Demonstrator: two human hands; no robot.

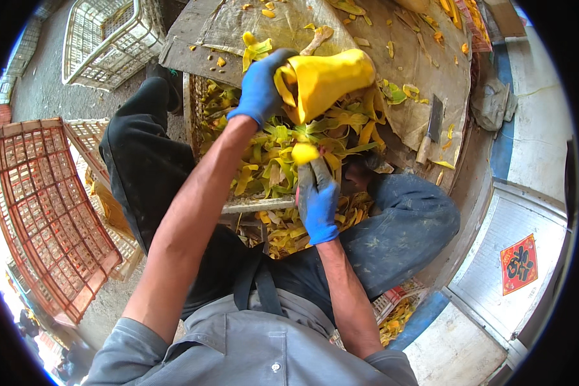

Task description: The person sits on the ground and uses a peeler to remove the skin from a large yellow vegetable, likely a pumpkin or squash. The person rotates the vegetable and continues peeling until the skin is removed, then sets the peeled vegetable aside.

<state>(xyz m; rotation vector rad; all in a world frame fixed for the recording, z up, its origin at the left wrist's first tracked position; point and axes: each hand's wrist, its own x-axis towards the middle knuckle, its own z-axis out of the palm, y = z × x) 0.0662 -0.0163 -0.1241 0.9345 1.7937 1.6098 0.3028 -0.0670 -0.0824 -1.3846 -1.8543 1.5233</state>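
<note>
My left hand [263, 89], in a blue work glove, grips the end of a large peeled yellow squash [335, 79], whose near end shows a hollow. Below it, my right hand [318, 193], in a blue glove with dark, dirty fingers, is closed around something mostly hidden; a yellow piece [305, 153] shows at its fingertips, and a bit of red shows beside the glove. Whether that piece is held or stuck to a tool, I cannot tell. Beneath both hands, green and yellow peelings [270, 144] fill a crate [255, 205] between my knees.
A cleaver [432, 128] with a wooden handle lies on the cloth-covered board [405, 43], among scraps and seeds. A white plastic crate [111, 43] stands at upper left, a red crate [53, 217] at left. More peelings [289, 234] lie below the near crate edge. White panels line the right side.
</note>
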